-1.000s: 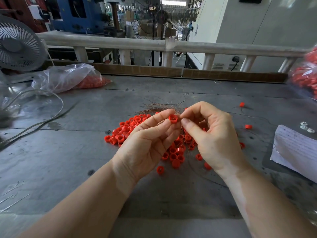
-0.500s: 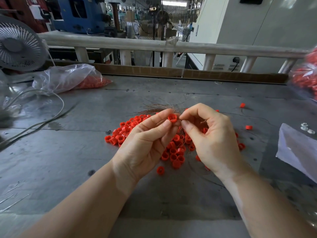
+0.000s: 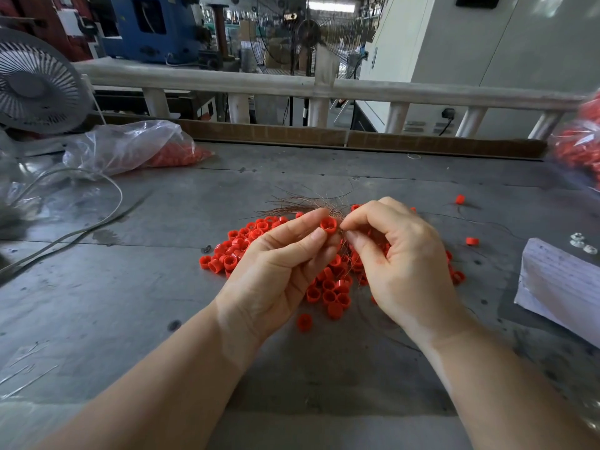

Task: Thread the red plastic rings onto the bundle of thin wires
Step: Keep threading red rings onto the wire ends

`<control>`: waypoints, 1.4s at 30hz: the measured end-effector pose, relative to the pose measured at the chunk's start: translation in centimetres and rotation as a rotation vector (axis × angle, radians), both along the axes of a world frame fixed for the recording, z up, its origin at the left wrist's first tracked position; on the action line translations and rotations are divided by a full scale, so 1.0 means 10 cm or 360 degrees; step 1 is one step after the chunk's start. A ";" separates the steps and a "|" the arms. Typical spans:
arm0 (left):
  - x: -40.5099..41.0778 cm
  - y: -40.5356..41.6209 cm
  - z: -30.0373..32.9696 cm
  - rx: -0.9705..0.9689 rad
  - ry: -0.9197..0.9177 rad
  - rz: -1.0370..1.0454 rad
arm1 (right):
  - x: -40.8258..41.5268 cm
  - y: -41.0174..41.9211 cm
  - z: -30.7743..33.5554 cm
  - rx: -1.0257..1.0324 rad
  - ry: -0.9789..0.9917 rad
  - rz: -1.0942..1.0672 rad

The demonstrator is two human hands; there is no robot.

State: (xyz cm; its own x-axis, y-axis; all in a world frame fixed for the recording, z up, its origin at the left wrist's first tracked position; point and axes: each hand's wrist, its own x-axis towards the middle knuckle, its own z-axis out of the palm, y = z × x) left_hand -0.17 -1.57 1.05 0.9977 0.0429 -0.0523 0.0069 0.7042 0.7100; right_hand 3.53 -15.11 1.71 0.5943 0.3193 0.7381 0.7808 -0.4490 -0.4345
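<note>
My left hand pinches a single red plastic ring between thumb and forefinger, its opening turned toward me. My right hand pinches thin wire just right of the ring, fingertips nearly touching it. The bundle of thin brownish wires fans out on the table behind both hands, its strands running down between my hands. A pile of loose red rings lies on the grey metal table beneath and left of my hands.
A clear plastic bag with red rings lies at the back left, by a white fan and a loose cable. Another bag of red rings sits at the right edge. A paper sheet lies right, with stray rings nearby.
Both hands stay close together with small finger movements; the ring in my left hand has shifted slightly upward and my right fingertips have closed in on it.
</note>
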 end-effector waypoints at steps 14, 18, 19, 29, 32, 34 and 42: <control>0.02 0.01 -0.02 0.0005 -0.0043 0.0027 | 0.02 -0.02 -0.01 -0.0039 -0.0038 -0.0024; 0.01 0.01 -0.02 0.0031 -0.0049 0.0027 | 0.03 -0.02 -0.02 0.0001 0.0025 0.0006; 0.01 0.02 -0.02 0.0047 -0.0051 0.0029 | 0.03 -0.02 -0.02 0.0013 0.0047 0.0012; 0.00 -0.01 -0.01 0.0194 -0.0049 0.0095 | 0.06 -0.02 -0.05 0.0111 0.0169 0.0056; 0.00 -0.01 -0.01 0.0150 -0.0037 0.0082 | 0.07 -0.02 -0.05 0.0129 0.0207 0.0069; 0.00 0.00 0.00 0.0115 -0.0029 0.0069 | 0.06 -0.01 -0.05 0.0128 0.0205 0.0071; 0.01 0.01 -0.02 0.0035 -0.0048 0.0080 | 0.03 0.01 -0.04 0.0054 0.0074 0.0052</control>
State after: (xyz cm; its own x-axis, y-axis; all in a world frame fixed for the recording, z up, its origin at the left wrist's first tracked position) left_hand -0.03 -1.46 0.87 0.9954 0.0936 -0.0205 -0.0497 0.6874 0.7246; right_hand 3.80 -15.00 1.31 0.6181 0.3142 0.7206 0.7733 -0.4078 -0.4855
